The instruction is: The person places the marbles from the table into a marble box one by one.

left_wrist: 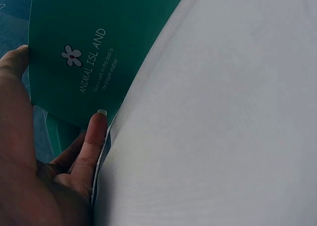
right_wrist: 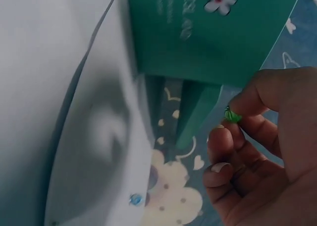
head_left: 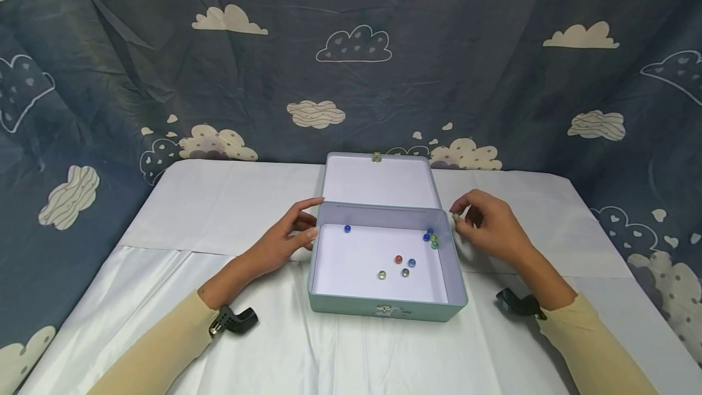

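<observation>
A shallow green tin box (head_left: 389, 311) stands on the white cloth with its lid (head_left: 378, 178) tipped back open. Glass marbles lie inside: a blue marble (head_left: 347, 228) near the back left, a red marble (head_left: 398, 259) among others toward the middle, and several blue and green ones by the right wall. My left hand (head_left: 285, 238) rests against the box's left side, its index finger and thumb touching the wall. Just outside the right wall, my right hand (head_left: 490, 224) pinches a green marble (right_wrist: 232, 115) between thumb and index finger, its other fingers curled.
White cloth (head_left: 263, 334) covers the table, with creases across it. A dark curtain (head_left: 351, 84) printed with clouds hangs behind. A small bluish marble (right_wrist: 135, 199) shows on a white surface in the right wrist view. Black bands with devices sit on both wrists.
</observation>
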A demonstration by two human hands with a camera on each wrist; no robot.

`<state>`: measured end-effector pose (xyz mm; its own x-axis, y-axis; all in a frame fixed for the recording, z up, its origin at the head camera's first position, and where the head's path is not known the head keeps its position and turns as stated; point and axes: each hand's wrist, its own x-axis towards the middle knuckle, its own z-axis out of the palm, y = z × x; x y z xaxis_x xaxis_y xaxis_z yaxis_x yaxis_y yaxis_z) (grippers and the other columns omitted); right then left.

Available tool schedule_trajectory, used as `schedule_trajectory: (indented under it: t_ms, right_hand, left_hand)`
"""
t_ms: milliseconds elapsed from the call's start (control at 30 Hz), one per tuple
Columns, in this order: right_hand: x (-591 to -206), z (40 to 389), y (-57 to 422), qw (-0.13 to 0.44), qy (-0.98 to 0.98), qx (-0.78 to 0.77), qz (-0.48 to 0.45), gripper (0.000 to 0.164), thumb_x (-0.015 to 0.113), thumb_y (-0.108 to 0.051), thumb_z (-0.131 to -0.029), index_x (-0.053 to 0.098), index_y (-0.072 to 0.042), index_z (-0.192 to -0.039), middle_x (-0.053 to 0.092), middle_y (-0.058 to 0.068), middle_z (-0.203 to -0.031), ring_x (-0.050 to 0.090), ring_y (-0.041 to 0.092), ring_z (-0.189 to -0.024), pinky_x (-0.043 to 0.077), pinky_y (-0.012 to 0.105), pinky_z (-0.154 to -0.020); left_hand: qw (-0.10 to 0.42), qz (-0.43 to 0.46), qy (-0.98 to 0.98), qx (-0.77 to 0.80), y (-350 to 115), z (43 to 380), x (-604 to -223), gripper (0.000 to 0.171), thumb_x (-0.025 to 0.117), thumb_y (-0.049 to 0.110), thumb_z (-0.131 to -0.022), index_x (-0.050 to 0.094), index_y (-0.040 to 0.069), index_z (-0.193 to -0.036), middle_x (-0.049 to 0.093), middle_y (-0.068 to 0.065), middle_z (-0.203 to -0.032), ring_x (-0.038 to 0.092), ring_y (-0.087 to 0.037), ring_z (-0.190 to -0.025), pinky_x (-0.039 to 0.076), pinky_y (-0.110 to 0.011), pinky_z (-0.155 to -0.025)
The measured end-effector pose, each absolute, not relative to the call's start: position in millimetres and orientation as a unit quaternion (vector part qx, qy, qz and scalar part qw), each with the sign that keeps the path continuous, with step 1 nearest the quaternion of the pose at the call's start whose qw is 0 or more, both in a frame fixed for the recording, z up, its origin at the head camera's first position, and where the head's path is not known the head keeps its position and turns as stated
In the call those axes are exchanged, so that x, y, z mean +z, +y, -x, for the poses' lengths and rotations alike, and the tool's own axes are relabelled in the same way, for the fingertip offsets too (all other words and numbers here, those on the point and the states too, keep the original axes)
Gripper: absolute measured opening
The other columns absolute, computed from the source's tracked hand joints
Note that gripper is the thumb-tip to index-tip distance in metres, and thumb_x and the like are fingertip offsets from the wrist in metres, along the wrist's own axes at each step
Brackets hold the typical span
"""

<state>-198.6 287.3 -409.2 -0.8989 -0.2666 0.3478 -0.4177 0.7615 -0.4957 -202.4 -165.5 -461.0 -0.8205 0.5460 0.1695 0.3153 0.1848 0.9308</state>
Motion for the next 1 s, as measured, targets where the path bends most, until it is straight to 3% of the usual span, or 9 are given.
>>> schedule_trajectory:
  t_ms: [467,1000]
  right_hand:
    - [-397,186,266,0.171,-0.910,0.308,-0.220,0.025,0.075,0.005,-0.088,0.073,-0.012,-0.107,0.064,-0.004,-0.095,0.055,0.014,-0.073,0.046,0.023,-0.059]
    - [-397,185,261,0.167,-0.908,0.312,-0.226,0.025,0.076,0.004,-0.090,0.074,-0.011,-0.111,0.066,-0.003,-0.100,0.055,0.013,-0.072,0.047,0.023,-0.058]
  left_hand:
    - [0.101,-0.281,0.763,0.574,-165,202,-461,0.059,0.058,0.026,-0.112,0.033,0.037,-0.164,0.055,-0.021,-0.139,0.063,-0.031,-0.118,0.063,-0.043,-0.089]
    - [0.098,-0.284,0.764,0.571,-166,202,-462,0.059,0.058,0.026,-0.112,0.033,0.037,-0.164,0.056,-0.020,-0.139,0.064,-0.031,-0.118,0.063,-0.041,-0.089]
